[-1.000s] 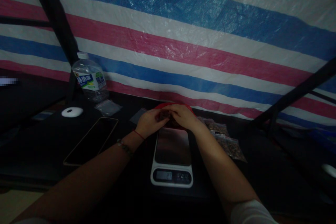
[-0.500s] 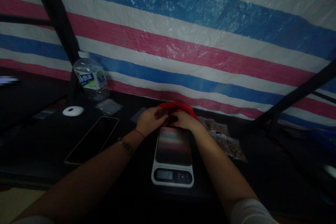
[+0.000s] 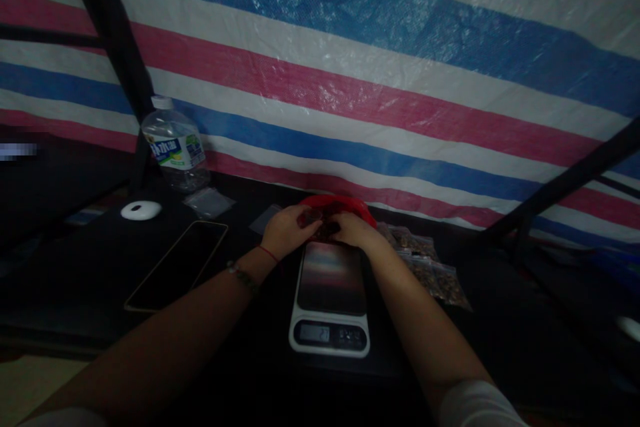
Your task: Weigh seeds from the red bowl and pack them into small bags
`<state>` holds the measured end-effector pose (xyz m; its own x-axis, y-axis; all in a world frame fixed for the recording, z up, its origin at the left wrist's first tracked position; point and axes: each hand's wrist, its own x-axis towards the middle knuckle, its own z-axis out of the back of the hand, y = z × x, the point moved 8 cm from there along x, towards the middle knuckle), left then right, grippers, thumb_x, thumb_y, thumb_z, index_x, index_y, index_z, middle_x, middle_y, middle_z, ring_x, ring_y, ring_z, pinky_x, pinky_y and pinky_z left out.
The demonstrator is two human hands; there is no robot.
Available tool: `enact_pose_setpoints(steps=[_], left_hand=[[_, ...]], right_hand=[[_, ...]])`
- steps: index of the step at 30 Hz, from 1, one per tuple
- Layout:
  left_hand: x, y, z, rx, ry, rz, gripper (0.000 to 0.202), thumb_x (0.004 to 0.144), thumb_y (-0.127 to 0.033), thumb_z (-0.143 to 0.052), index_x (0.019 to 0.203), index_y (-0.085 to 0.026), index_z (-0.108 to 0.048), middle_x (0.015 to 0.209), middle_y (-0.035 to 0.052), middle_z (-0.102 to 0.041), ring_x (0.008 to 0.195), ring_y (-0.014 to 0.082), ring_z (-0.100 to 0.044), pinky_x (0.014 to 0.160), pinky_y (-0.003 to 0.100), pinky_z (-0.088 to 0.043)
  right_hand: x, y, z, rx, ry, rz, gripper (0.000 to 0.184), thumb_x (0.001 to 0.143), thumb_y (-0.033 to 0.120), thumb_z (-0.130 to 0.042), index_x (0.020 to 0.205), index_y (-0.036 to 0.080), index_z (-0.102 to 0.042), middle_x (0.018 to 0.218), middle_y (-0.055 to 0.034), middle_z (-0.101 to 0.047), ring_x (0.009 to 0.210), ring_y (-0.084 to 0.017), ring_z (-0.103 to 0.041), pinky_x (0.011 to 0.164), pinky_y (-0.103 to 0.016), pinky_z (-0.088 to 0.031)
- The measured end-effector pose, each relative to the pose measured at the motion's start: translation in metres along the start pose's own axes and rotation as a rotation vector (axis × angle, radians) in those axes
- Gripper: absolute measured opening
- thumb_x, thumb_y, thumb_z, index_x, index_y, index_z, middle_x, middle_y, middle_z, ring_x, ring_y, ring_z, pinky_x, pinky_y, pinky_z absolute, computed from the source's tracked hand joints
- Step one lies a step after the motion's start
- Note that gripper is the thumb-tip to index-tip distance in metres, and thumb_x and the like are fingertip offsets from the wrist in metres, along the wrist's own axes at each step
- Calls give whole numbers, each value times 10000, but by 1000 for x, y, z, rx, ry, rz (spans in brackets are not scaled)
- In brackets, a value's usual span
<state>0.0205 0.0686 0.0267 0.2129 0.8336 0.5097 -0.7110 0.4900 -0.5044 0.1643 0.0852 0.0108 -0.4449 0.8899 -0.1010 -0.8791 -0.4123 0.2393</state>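
Over the near side of a red basin [image 3: 367, 212], my left hand [image 3: 286, 232] is closed around a small clear plastic thing [image 3: 314, 215], its shape mostly hidden by the fingers. My right hand [image 3: 354, 229] reaches into the basin from the other side, its fingers curled down among small brown pieces [image 3: 325, 229]. Whether it pinches any of them is too dark to make out. Just below both hands, between my forearms, lies a white digital scale [image 3: 330, 343] with a bare, shiny weighing plate and a lit display.
Several zip bags of brown pieces [image 3: 433, 278] lie right of the basin. To the left are a phone [image 3: 177, 267], a white oval object [image 3: 141, 210], a clear bag [image 3: 209, 203] and a plastic bottle [image 3: 175, 150]. A striped sheet [image 3: 350, 80] hangs behind the black table.
Both hands stay over the basin with only slight finger movement. The view has shifted a little; the scale and the other things stay in place.
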Motion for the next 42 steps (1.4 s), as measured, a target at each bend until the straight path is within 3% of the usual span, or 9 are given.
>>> enact_pose_setpoints(steps=[11,17,22,28,31,35,42], left_hand=[[1,0,-4,11,46,0,392,797,-500,-575,1046,-208,-654,1002,67,-699,895,228,-646,769,319,-494],[1,-6,-8,34,132,-24,348,790,-471,-590,1030,-228,-654,1016,45,-692,936,215,-634,795,297,-479],[-1,-12,-11,69,198,-27,338,797,-481,-570,1012,-232,-648,953,43,-695,874,209,-640,730,285,-467],[-1,-15,-9,68,192,-4,349,818,-498,-539,954,-199,-656,893,57,-698,820,207,-648,671,274,-455],[-1,-12,-8,48,174,14,351,823,-502,-536,976,-213,-664,908,51,-704,830,206,-653,685,271,-466],[0,1,0,44,53,91,412,828,-528,-524,1063,-215,-653,995,64,-698,909,211,-650,786,286,-485],[1,4,2,38,25,126,394,838,-508,-515,1039,-203,-661,976,63,-703,875,200,-648,766,277,-489]], right_hand=[[7,-1,-4,-41,-65,2,228,743,81,-561,885,166,-718,899,-64,-721,800,-172,-636,698,-240,-435],[1,3,28,33,-236,55,216,740,85,-603,903,168,-720,947,-64,-718,872,-179,-630,792,-263,-444],[-11,30,53,174,-392,195,169,758,90,-619,865,181,-714,923,-43,-699,899,-168,-603,829,-289,-446],[-18,64,53,223,-358,360,247,779,43,-587,936,188,-711,993,-51,-682,971,-167,-583,900,-319,-438],[-19,58,60,281,-453,349,250,797,35,-544,921,183,-703,976,-50,-674,968,-163,-577,903,-320,-439],[-13,35,59,297,-562,240,291,812,20,-470,912,179,-692,967,-56,-665,955,-165,-577,908,-334,-439],[9,33,-1,229,-170,290,278,783,79,-591,1025,172,-693,1041,-81,-683,992,-197,-599,918,-337,-436]])
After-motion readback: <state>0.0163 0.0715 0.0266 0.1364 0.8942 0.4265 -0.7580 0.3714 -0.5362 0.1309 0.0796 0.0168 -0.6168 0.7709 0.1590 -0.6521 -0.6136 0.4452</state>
